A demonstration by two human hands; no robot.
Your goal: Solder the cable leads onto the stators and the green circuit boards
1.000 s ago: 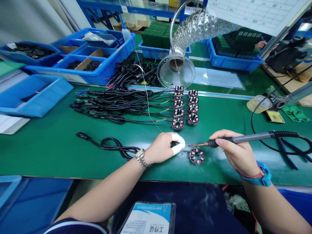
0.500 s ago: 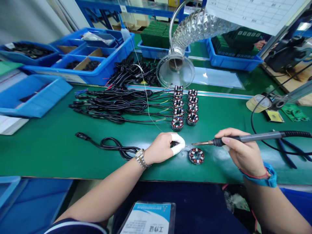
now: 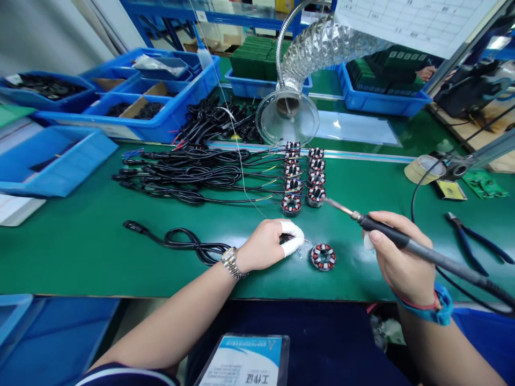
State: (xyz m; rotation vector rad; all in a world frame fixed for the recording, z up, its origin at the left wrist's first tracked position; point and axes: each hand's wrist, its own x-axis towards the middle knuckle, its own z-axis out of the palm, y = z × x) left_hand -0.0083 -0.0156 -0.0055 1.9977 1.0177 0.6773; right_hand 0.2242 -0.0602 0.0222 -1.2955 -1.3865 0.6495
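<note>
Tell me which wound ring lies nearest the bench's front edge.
The lone ring, just right of the left hand; the others are lined up in two columns farther back.

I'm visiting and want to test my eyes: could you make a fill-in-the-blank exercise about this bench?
The dark-handled tool in the right hand is a soldering ____.
The left hand has a metal-banded ____ at its wrist.
The tabletop is coloured ____.
The nearest wound ring lies ____ the two hands.

Missing words: iron; watch; green; between.
</note>
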